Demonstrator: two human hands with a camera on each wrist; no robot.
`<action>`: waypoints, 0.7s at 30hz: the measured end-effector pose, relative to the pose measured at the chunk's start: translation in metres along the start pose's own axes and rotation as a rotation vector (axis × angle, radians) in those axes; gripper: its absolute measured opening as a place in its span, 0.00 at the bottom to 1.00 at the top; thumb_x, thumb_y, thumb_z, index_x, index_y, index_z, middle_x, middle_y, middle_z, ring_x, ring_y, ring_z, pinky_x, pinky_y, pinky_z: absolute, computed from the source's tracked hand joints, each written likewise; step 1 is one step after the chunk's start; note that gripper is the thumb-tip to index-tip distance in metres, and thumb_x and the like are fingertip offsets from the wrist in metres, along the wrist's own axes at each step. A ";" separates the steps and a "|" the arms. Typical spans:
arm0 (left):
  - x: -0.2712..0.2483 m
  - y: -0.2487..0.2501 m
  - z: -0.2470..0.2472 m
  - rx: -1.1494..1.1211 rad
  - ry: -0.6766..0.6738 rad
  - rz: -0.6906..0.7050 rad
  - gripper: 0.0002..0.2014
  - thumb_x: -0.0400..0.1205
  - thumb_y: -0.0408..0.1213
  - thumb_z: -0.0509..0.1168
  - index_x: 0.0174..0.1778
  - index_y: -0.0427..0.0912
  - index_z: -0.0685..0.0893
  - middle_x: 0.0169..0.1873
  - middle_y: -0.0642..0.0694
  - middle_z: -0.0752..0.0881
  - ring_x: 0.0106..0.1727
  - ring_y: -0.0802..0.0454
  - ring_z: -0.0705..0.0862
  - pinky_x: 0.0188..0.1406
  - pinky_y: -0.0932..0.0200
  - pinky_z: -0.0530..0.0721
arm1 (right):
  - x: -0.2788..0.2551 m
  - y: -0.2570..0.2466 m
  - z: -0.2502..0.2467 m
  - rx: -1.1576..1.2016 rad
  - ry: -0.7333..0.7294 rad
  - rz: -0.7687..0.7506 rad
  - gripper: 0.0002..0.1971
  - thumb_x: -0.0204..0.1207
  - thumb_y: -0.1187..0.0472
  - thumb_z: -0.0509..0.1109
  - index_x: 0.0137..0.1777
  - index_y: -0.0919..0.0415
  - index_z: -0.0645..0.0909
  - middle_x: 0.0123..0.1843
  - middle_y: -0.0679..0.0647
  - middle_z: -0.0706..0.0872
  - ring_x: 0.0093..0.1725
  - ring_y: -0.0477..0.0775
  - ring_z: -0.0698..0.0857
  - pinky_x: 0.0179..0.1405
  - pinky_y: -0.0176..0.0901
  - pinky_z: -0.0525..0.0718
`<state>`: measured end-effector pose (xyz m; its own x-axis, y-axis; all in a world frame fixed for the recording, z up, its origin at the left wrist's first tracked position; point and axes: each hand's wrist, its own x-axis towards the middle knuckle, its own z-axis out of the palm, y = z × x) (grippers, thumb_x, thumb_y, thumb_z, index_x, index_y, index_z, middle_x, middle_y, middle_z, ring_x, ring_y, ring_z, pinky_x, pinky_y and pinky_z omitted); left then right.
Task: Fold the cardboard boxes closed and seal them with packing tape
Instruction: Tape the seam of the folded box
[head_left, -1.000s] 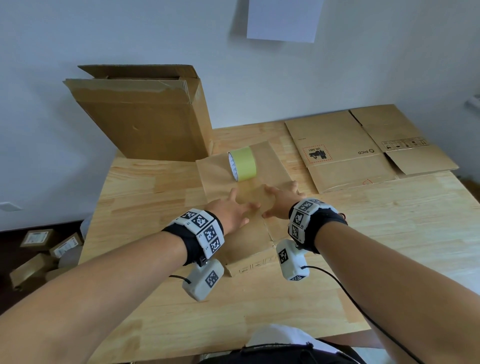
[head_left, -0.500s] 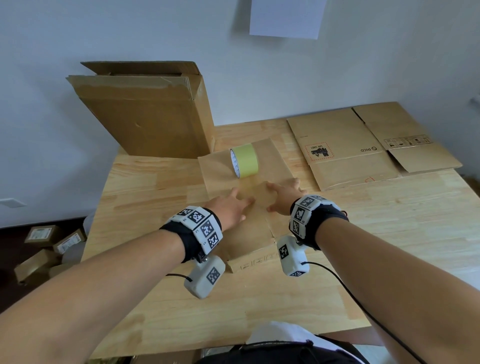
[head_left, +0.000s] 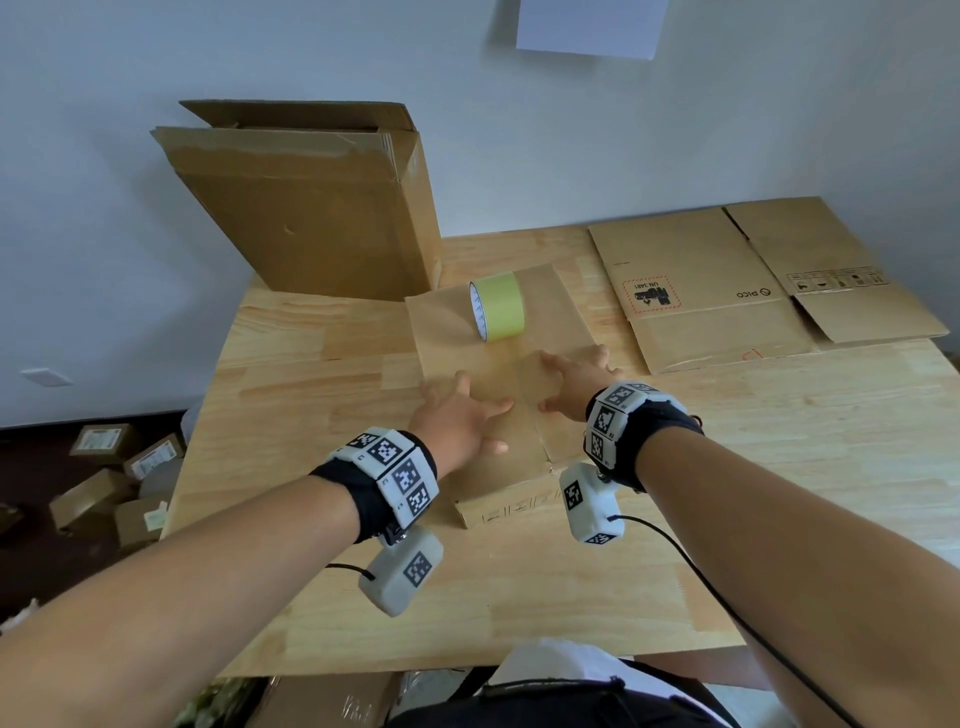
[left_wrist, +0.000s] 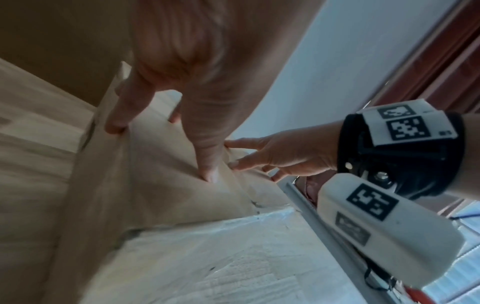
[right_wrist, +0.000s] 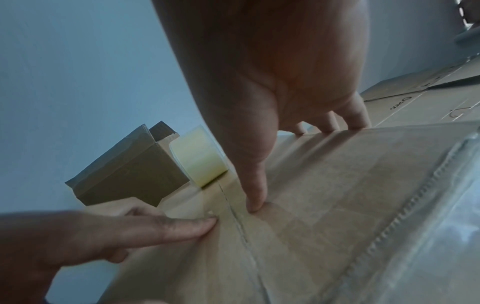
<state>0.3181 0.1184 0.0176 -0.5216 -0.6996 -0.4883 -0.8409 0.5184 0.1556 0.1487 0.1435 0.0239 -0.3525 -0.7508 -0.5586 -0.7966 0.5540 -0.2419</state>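
The pale wooden plank surface (head_left: 322, 374) stands against a white wall. At its far left corner a large open brown cardboard carton (head_left: 317, 218) leans upright against the wall. On the far right lies a flattened brown cardboard box with printed marks (head_left: 727, 280), its flaps spread. In the middle of the surface sits the flat brown cardboard box (head_left: 493, 467) being closed, its two top flaps meeting in a seam that runs away from the person. A strip of clear tape shows along that seam in the right wrist view. A roll of yellow-green packing tape (head_left: 498, 306) stands on edge on the far part of this box, just beyond the hands. The left hand (head_left: 457, 421) lies flat on the left flap, fingers spread and straight, pressing down. The right hand (head_left: 576, 379) presses the right flap likewise, its fingers straight and splayed, thumb tip near the seam. Neither hand grips anything. Small cardboard boxes (head_left: 104, 467) lie on the floor at left.
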 end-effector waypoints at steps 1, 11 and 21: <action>-0.001 0.004 -0.001 0.014 0.020 -0.011 0.29 0.82 0.54 0.62 0.79 0.68 0.61 0.73 0.43 0.59 0.73 0.34 0.62 0.64 0.46 0.74 | 0.000 0.001 0.000 -0.004 0.001 -0.003 0.34 0.77 0.48 0.69 0.78 0.31 0.56 0.81 0.64 0.41 0.77 0.73 0.56 0.72 0.66 0.65; -0.010 0.012 0.015 0.031 -0.004 0.169 0.40 0.74 0.65 0.65 0.77 0.73 0.48 0.77 0.46 0.55 0.80 0.42 0.51 0.66 0.36 0.76 | 0.004 0.002 0.003 0.027 0.071 0.006 0.33 0.72 0.48 0.74 0.74 0.45 0.62 0.78 0.66 0.53 0.70 0.74 0.69 0.67 0.66 0.75; -0.012 0.016 0.008 0.219 -0.007 0.196 0.36 0.76 0.67 0.60 0.77 0.76 0.49 0.78 0.47 0.53 0.80 0.40 0.51 0.63 0.40 0.79 | 0.008 0.009 0.005 0.061 0.046 -0.015 0.34 0.72 0.48 0.74 0.75 0.40 0.61 0.80 0.65 0.47 0.74 0.73 0.62 0.72 0.68 0.67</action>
<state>0.3122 0.1390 0.0196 -0.6697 -0.5722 -0.4734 -0.6724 0.7378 0.0593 0.1408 0.1444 0.0136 -0.3641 -0.7741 -0.5179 -0.7708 0.5626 -0.2989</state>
